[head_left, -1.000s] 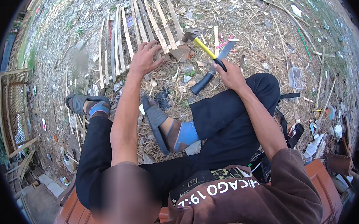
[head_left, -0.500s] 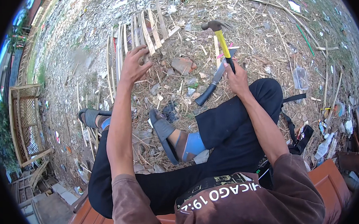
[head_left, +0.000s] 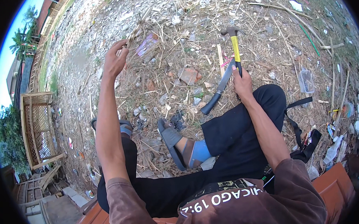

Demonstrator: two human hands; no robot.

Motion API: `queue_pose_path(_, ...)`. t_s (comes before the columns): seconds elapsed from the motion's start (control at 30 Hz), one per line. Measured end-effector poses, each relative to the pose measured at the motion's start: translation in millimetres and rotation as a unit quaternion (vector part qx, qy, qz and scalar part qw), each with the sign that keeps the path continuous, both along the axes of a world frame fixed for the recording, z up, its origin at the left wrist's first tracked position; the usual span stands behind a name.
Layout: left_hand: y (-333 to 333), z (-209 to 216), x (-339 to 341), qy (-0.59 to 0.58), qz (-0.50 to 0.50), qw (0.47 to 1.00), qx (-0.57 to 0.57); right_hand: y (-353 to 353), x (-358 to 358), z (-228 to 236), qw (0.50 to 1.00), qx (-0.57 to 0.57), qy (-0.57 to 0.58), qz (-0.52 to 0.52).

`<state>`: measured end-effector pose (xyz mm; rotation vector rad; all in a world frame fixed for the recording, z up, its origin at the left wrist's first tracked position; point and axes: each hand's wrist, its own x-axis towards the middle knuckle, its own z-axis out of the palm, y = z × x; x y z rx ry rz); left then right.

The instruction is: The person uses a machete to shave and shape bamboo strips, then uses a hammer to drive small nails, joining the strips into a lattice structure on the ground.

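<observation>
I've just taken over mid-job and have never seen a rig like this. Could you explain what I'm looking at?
There is no machine here, just two bare hands. The view comes from the left one of two head-worn fisheye cameras looking down, so straight edges bend near the rim; picture left is the wearer's left.

The left hand holds the near end of some thin wood, seen almost edge-on. The right hand grips a hammer by its handle, head pointing away.

On the littered ground lie a knife with a black handle, a reddish chunk of stone or brick and a clear plastic box.
</observation>
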<state>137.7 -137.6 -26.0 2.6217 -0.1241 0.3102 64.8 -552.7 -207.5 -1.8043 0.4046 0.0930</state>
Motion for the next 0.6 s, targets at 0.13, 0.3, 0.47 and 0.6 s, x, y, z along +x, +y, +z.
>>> queue_pose_path(0.13,3,4,1,0.0,-0.005,1.0,-0.004,2,0,1,1.0,-0.002,0.005,0.011)
queue_pose_path(0.3,-4,-2,-5,0.013,-0.023,0.999,0.036,2,1,0,1.0,0.026,0.002,0.006)
queue_pose_path(0.47,-15,-25,-23,0.014,-0.063,0.994,0.089,3,0,0,0.999,0.041,0.017,-0.003)
queue_pose_path(0.6,-31,-56,-43,0.01,-0.071,0.993,0.096,2,2,-3,0.998,0.063,0.028,-0.006)
